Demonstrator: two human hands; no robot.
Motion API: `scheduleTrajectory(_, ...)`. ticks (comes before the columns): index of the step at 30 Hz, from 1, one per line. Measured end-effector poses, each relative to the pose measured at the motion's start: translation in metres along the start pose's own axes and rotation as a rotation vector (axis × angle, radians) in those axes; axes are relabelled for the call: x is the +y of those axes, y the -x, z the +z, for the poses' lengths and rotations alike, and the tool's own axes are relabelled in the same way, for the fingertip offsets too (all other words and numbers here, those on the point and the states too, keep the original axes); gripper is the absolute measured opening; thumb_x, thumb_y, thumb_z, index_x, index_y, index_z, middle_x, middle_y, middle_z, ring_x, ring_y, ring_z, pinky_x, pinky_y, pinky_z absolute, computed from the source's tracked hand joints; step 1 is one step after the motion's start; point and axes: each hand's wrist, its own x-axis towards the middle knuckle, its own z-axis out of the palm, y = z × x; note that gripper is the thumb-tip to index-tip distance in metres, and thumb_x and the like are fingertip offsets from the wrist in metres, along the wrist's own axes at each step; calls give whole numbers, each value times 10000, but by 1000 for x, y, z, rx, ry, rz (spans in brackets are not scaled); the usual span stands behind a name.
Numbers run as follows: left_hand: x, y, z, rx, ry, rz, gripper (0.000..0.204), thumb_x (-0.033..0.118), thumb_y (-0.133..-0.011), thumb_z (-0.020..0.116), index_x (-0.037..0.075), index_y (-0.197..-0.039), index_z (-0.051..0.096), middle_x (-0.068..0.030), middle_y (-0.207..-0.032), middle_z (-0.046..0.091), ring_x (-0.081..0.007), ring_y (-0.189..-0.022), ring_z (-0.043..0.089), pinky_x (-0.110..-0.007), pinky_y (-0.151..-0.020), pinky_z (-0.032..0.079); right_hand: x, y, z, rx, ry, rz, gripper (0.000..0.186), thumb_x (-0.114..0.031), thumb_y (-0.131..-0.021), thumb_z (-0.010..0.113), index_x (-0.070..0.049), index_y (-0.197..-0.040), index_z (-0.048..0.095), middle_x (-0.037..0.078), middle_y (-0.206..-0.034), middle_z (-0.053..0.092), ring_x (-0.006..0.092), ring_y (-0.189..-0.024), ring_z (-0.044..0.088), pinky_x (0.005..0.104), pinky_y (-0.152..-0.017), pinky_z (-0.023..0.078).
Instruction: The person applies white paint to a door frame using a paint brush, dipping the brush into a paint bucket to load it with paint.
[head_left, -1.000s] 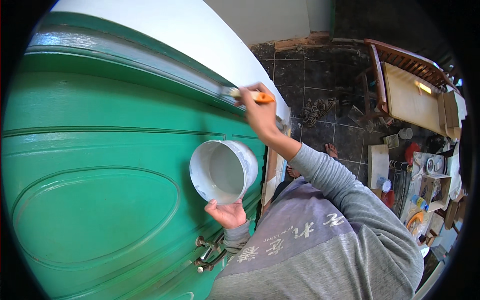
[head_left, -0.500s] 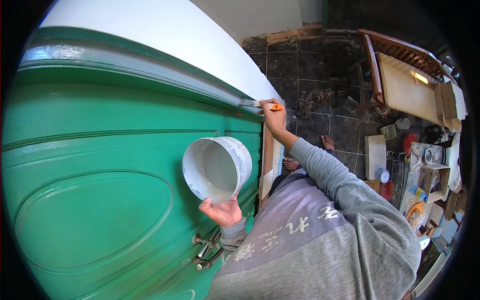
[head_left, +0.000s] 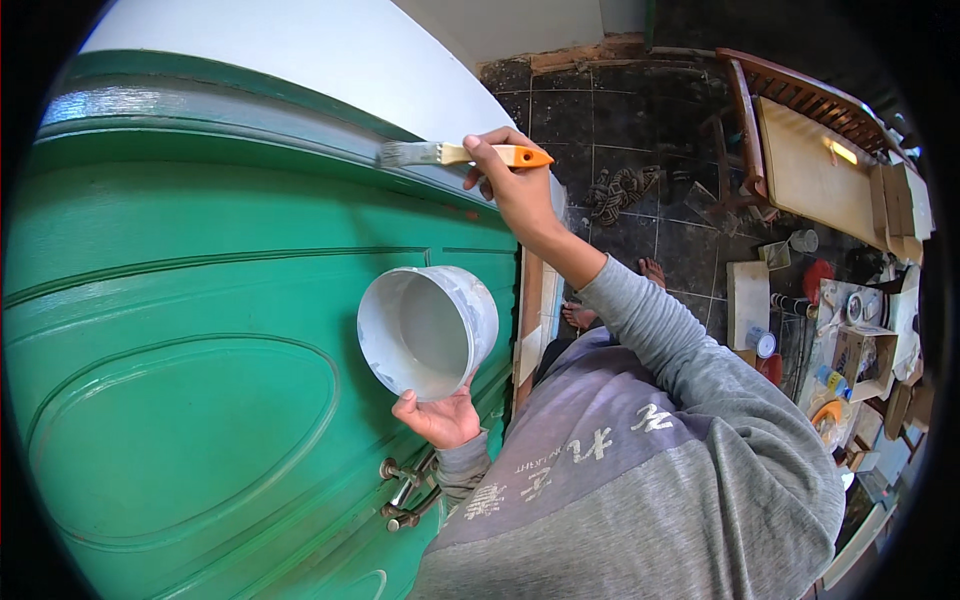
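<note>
My right hand grips a paintbrush with a pale, orange-ended handle. Its grey-coated bristles are at the grey strip of trim along the edge of the green door frame, beside a white wall. Below the brush, my left hand supports a white, paint-smeared bucket from underneath, tilted so that its inside shows, with pale grey or white stuff in the bottom. Behind the bucket is a green panelled door, with metal handles near my left sleeve.
A wooden bench stands at the upper right on dark tiles. A bundled patterned cloth lies on the floor. Containers, boards, boxes and assorted clutter fill the right side. My bare feet show beside the door.
Between half a second ago and now, my right hand has moved up and leftward along the trim with the brush. The bucket sits slightly further left in the view than a second ago.
</note>
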Motion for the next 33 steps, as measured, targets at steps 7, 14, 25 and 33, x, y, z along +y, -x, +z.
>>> scheduleTrajectory(7,2,1,8,6,17,6,751,429,-715,558,108,-1364,357,-105,-1341,447,-319,-1179,505,-560,-812,520,160,3,-95,185,59,275,271,-307,-851,705,-52,-893,623,22,-772,652,98,-637,637,224,-487,461)
scheduleTrajectory(14,2,0,2,-6,-33,18,771,437,-727,551,100,-1382,322,-126,-1358,431,-328,-1182,507,-564,-802,544,215,13,-166,488,594,340,228,-254,-826,702,-27,-846,681,69,-717,683,139,-625,677,276,-620,533)
scheduleTrajectory(25,2,-2,3,16,-18,-5,719,428,-716,556,100,-1335,397,-91,-1311,476,-299,-1140,527,-533,-769,519,102,-6,-51,202,391,116,256,-269,-823,701,-14,-820,672,72,-689,654,146,-586,624,287,-589,500)
scheduleTrajectory(33,2,-1,9,25,26,0,718,419,-712,560,94,-1333,401,-91,-1290,488,-293,-1131,532,-530,-756,520,93,-7,-70,73,132,164,241,-265,-856,697,-30,-875,646,14,-710,617,74,-552,559,207,-508,433)
